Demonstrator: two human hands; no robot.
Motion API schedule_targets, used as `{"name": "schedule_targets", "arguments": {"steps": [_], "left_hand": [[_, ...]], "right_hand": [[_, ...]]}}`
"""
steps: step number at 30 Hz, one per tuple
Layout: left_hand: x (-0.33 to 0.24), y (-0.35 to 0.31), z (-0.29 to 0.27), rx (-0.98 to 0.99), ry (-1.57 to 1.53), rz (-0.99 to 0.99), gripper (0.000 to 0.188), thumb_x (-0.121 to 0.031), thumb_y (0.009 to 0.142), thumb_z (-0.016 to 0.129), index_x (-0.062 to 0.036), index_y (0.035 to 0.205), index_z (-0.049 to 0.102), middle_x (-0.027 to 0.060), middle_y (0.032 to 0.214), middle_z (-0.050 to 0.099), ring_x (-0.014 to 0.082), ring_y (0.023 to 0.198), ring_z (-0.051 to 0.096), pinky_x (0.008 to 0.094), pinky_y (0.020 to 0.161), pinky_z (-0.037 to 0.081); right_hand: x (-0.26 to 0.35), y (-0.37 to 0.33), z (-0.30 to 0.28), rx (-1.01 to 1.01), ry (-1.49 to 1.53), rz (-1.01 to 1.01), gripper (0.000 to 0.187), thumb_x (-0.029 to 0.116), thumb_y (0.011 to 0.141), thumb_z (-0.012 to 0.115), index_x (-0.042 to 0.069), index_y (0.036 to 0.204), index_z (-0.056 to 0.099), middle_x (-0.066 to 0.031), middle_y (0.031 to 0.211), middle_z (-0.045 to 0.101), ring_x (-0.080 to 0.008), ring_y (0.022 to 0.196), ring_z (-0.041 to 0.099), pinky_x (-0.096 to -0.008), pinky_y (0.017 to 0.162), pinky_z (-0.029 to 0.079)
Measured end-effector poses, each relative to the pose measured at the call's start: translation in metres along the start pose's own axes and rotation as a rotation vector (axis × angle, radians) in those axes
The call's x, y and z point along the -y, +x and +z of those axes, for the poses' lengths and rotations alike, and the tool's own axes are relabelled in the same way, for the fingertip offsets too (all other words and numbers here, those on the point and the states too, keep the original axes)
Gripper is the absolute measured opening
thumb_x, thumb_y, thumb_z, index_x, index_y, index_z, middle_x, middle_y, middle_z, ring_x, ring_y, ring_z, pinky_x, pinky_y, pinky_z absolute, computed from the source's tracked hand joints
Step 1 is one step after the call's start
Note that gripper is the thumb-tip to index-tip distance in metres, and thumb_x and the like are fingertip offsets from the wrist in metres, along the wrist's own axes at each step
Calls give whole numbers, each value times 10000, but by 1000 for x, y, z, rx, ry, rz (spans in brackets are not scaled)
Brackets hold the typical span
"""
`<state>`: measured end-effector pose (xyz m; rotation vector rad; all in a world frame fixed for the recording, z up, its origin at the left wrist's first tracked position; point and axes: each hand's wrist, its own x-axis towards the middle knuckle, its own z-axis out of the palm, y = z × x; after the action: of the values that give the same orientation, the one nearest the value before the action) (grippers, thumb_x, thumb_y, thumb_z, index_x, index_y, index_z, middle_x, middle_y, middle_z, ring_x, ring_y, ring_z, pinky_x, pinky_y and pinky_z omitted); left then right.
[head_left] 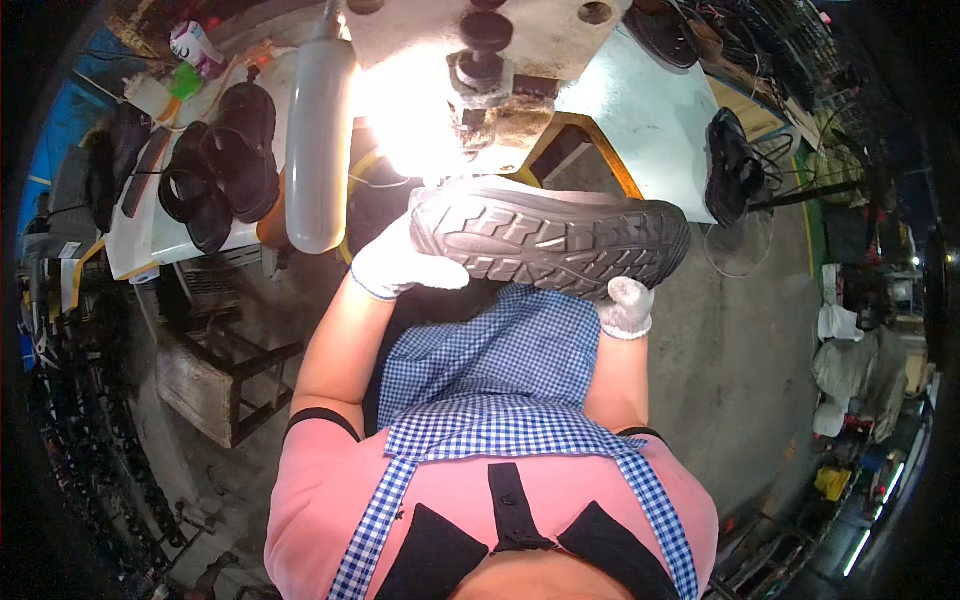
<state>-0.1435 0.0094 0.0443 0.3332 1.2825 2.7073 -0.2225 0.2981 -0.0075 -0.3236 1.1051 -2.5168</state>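
A dark sandal or shoe lies sideways across the middle, its ridged black sole turned toward me. My left hand, in a white knit glove, grips its left end with the thumb against the sole. At the right end my right hand, also gloved in white, holds the lower edge. The upper of the footwear faces away and is mostly hidden. Just above its left end sits the head of a sewing-type machine, lit by a bright lamp; whether the footwear touches the machine's tip, I cannot tell.
Black sandals rest on the white table at left. Another black sandal lies at the right table edge. A pale cylinder hangs beside the machine. A wooden stool stands at lower left, and racks line both sides.
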Motion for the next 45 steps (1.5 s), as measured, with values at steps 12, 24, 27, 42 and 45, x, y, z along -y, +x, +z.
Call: {"name": "schedule_targets", "arguments": {"steps": [12,24,27,42,45], "left_hand": [[-6,-55,-13,-365,-118,42,944,-51,517,842,-32,1341,383,140,1325,486,307,1238,471,437,1025,423],[-13,-109,-97,-448,-269,223,779,55,544,599,16,1304,433,170,1235,551,344,1132,552,465,936,484],[-2,-126,-110,-408,-286,272,804,46,543,610,-10,1324,428,157,1271,531,358,1206,490,497,997,425],[21,-138,-86,-583,-128,354,932,-449,733,740,-72,1437,259,165,1451,327,327,1342,323,479,1121,278],[2,-100,-61,-453,90,310,815,-423,792,695,21,1375,339,210,1354,437,314,1302,382,428,1102,303]], "right_hand": [[-13,20,64,153,-486,-21,422,-46,741,654,-2,1155,583,-112,1074,650,-205,1023,617,-338,881,515],[-85,32,123,542,-641,-181,705,18,745,698,30,1361,356,-125,1298,497,-248,1190,497,-382,994,420],[-89,40,130,578,-659,-134,604,88,757,724,34,1295,454,-116,1245,553,-222,1140,541,-350,972,436],[-36,83,136,875,-770,598,619,254,714,806,12,1221,545,-124,1147,615,-190,1039,586,-319,927,477],[-34,97,127,987,-892,540,617,354,725,784,13,1195,575,-157,1108,632,-231,1032,595,-332,928,468]]}}
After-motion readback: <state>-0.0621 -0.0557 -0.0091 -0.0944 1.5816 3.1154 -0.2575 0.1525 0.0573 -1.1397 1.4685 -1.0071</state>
